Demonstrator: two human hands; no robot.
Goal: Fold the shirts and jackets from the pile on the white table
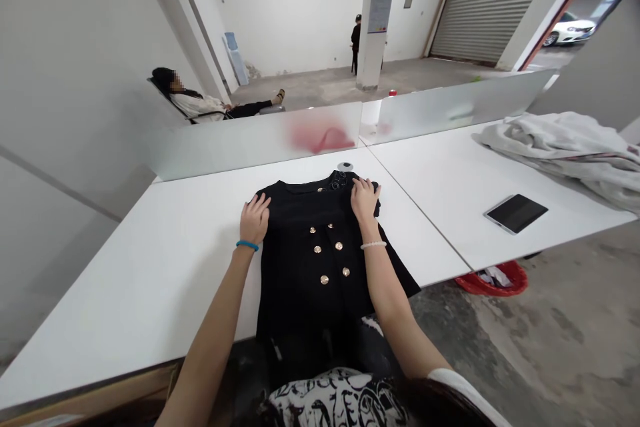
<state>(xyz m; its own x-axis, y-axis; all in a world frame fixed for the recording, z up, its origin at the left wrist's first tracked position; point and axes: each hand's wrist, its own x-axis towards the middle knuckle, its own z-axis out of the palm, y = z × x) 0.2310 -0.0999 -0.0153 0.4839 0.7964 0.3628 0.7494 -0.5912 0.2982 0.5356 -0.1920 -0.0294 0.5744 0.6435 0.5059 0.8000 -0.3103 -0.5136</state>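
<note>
A black double-breasted jacket (313,260) with gold buttons lies face up on the white table (150,287), its lower part running over the near edge. My left hand (255,219) rests flat on its left shoulder edge, fingers spread, with a blue band on the wrist. My right hand (365,200) lies on the upper right part, next to a black floral decoration (339,181) at the collar, and a white beaded bracelet circles that wrist. Neither hand visibly grips the cloth.
A crumpled pale grey cloth (565,153) and a dark tablet (516,213) lie on the adjoining table to the right. A red basket (493,279) sits on the floor. A frosted partition (250,141) stands along the far table edge, beyond it a seated person (200,101).
</note>
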